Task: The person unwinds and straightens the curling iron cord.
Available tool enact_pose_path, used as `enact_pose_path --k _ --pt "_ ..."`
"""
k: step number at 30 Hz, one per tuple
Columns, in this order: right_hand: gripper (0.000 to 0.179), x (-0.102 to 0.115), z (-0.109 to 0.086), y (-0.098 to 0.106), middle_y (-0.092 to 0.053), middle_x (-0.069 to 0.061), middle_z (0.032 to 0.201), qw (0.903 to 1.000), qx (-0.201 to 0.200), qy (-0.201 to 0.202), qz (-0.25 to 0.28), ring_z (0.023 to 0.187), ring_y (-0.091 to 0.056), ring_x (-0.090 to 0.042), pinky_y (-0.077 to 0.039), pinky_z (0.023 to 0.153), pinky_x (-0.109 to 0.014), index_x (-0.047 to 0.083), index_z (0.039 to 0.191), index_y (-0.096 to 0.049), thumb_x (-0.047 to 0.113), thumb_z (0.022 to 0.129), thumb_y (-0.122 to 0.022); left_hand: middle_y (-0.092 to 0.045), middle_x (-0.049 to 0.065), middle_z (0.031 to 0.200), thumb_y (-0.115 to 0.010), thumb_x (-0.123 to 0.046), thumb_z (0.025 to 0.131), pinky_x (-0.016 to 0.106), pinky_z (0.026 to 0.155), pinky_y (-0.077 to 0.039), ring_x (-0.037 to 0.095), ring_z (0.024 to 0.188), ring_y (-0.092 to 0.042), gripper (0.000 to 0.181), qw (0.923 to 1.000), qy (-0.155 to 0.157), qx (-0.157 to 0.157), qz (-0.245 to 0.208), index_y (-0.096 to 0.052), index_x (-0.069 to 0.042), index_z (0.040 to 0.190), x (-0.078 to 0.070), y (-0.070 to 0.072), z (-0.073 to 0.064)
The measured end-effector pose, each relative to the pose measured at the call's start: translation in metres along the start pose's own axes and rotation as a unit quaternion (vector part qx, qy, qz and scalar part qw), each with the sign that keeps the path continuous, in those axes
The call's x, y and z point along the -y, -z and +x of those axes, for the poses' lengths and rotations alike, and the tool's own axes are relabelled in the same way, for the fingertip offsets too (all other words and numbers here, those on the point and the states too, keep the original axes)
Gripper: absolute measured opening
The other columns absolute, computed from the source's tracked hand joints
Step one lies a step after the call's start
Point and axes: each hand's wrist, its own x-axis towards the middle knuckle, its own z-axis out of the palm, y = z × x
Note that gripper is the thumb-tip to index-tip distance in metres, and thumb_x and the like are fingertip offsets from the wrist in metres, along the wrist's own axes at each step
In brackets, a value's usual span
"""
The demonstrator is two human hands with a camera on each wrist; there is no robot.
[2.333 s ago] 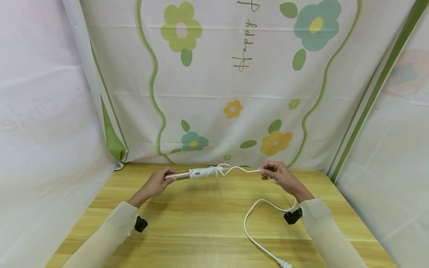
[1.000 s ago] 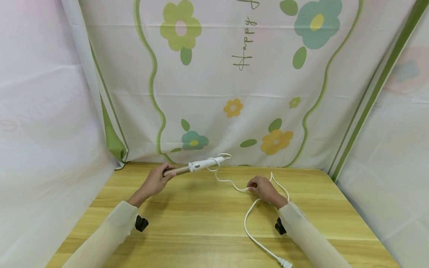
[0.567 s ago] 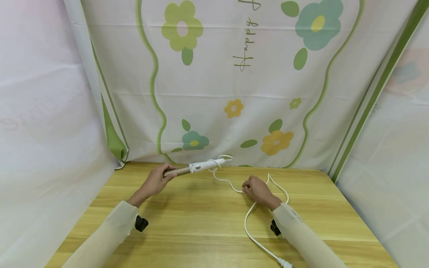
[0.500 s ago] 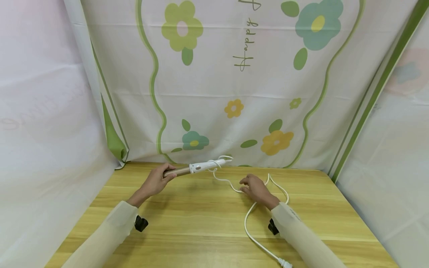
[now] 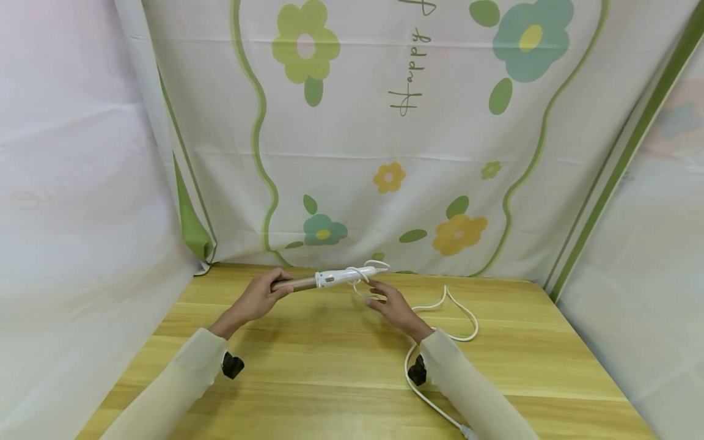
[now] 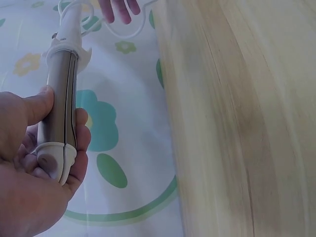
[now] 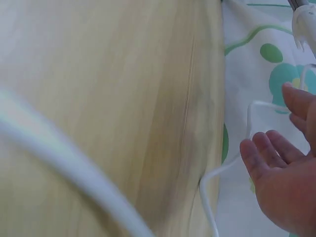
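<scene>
My left hand (image 5: 253, 299) grips the gold barrel of a curling iron (image 5: 343, 277) with a white handle, holding it raised over the far side of the table. In the left wrist view, the thumb and fingers wrap around the gold barrel (image 6: 58, 98) near its white tip. White cord (image 5: 434, 407) loops loosely about the handle and trails over the table to a plug (image 5: 467, 432). My right hand (image 5: 398, 311) reaches close below the handle's cord end, its fingertips right at the loops. In the right wrist view, the fingers (image 7: 266, 153) are loosely extended and the thumb stands apart.
The wooden table (image 5: 308, 379) meets a flowered fabric backdrop (image 5: 352, 134) at its far edge. Fabric panels stand on both sides. A loop of cord lies right of my right hand, and more cord passes under the right wrist.
My right hand has let go of the cord and moved left and up toward the handle. The curling iron dipped after the right hand's earlier pull and now points slightly less upward.
</scene>
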Motion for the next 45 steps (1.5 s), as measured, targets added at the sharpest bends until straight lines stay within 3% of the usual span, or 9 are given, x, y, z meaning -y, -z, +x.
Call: enact_pose_path --k 4,8,13,17,24,29,37,45 --pt "0.058 0.006 0.005 -0.006 -0.036 -0.019 0.155 0.9993 -0.01 -0.017 0.033 0.137 -0.042 -0.041 -0.045 0.104 -0.051 0.004 0.15 -0.037 0.022 0.1 -0.06 -0.068 0.009 0.103 -0.061 -0.018 0.098 0.027 0.068 -0.046 0.013 0.078 -0.056 0.022 1.0 0.003 0.002 0.0 -0.062 -0.006 0.117 -0.001 0.0 0.001" --pt "0.047 0.012 0.012 -0.009 -0.04 -0.014 0.152 0.9977 -0.022 -0.035 0.054 0.14 -0.039 -0.035 -0.043 0.106 -0.051 0.004 0.141 -0.051 0.02 0.099 -0.062 -0.067 0.008 0.102 -0.061 -0.018 0.099 0.027 0.068 -0.047 0.018 0.079 -0.059 0.021 1.0 -0.003 0.001 0.003 -0.061 -0.007 0.117 -0.001 0.0 0.001" --pt "0.023 0.014 0.016 -0.01 -0.057 -0.014 0.133 0.997 -0.043 -0.009 0.064 0.13 -0.05 -0.033 -0.047 0.103 -0.048 -0.001 0.114 -0.07 0.01 0.095 -0.066 -0.067 0.008 0.103 -0.061 -0.02 0.099 0.028 0.069 -0.047 0.018 0.081 -0.059 0.023 1.0 -0.001 0.006 0.001 -0.061 -0.007 0.118 -0.004 -0.001 0.001" --pt "0.014 0.013 0.015 -0.01 -0.071 -0.011 0.114 0.9978 -0.06 -0.01 0.027 0.116 -0.063 -0.03 -0.05 0.099 -0.045 0.003 0.102 -0.075 0.011 0.092 -0.069 -0.068 0.008 0.104 -0.061 -0.02 0.099 0.028 0.07 -0.047 0.021 0.082 -0.06 0.024 0.9999 0.003 0.013 -0.003 -0.061 -0.007 0.118 -0.004 0.0 0.001" --pt "0.014 0.014 0.012 -0.001 -0.076 -0.008 0.099 0.9968 -0.062 -0.049 -0.009 0.094 -0.071 -0.02 -0.056 0.084 -0.034 0.006 0.098 -0.077 0.017 0.09 -0.072 -0.067 0.008 0.103 -0.06 -0.023 0.099 0.028 0.068 -0.045 0.019 0.079 -0.055 0.024 0.9989 0.01 0.035 -0.028 -0.062 -0.009 0.118 0.001 0.002 0.0" --pt "0.013 0.015 0.014 0.012 -0.075 -0.009 0.094 0.9931 -0.093 -0.058 -0.044 0.082 -0.063 -0.012 -0.049 0.073 -0.027 0.004 0.095 -0.076 0.013 0.087 -0.075 -0.066 0.007 0.102 -0.06 -0.024 0.099 0.028 0.069 -0.044 0.017 0.08 -0.054 0.021 0.9972 0.006 0.058 -0.046 -0.063 -0.012 0.116 0.004 0.008 -0.002" --pt "0.01 0.024 0.016 0.042 -0.073 -0.014 0.098 0.9917 -0.118 -0.032 -0.041 0.094 -0.066 -0.024 -0.053 0.081 -0.036 0.006 0.098 -0.077 0.009 0.09 -0.072 -0.065 0.006 0.101 -0.059 -0.025 0.1 0.029 0.07 -0.044 0.018 0.08 -0.054 0.022 0.997 0.015 0.071 -0.027 -0.063 -0.012 0.117 0.008 0.014 -0.005" --pt "0.019 0.03 0.01 0.061 -0.072 -0.016 0.1 0.994 -0.107 -0.007 -0.024 0.092 -0.065 -0.027 -0.05 0.074 -0.026 0.004 0.105 -0.074 0.018 0.093 -0.069 -0.065 0.009 0.101 -0.059 -0.023 0.1 0.03 0.07 -0.044 0.022 0.081 -0.055 0.021 0.9983 0.04 0.043 -0.006 -0.062 -0.009 0.116 0.013 0.018 -0.007"
